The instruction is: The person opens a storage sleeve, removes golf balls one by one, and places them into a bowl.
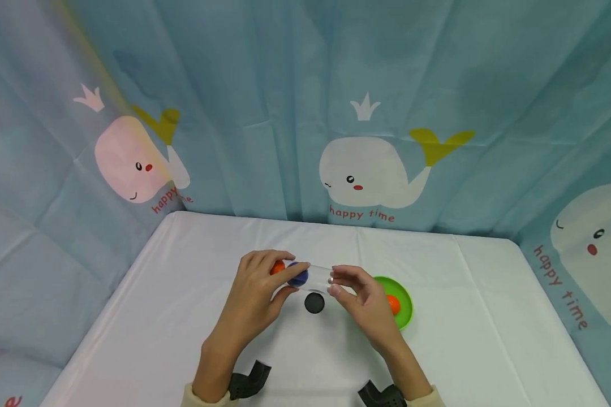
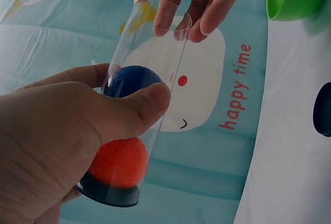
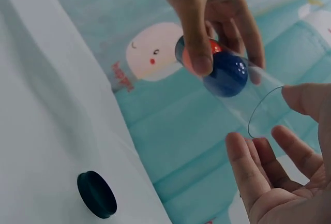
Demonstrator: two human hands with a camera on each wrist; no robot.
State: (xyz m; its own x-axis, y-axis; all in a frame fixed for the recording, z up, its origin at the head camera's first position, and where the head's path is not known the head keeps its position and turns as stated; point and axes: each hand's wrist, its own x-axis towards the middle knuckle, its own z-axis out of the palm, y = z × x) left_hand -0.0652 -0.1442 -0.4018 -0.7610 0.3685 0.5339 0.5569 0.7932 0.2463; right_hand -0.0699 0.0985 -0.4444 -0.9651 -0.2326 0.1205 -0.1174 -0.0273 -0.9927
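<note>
A clear tube (image 1: 318, 278) is held raised and tilted between both hands. My left hand (image 1: 257, 291) grips it around the middle, thumb across the wall. Inside, a blue ball (image 2: 133, 80) sits nearer the open end, and an orange ball (image 2: 120, 163) rests by the dark cap (image 2: 108, 192) that closes the other end. At the tube's open rim (image 3: 261, 107), my right hand (image 1: 369, 305) has its thumb on one side and fingertips on the opposite side. A loose black cap (image 1: 314, 303) lies on the table below the tube.
Right of the hands stands a green bowl (image 1: 406, 314) with another orange ball (image 1: 392, 304) in it, partly behind the right hand. A white cloth covers the table (image 1: 489, 339). A blue whale-print curtain (image 1: 265, 169) rises along its back and sides.
</note>
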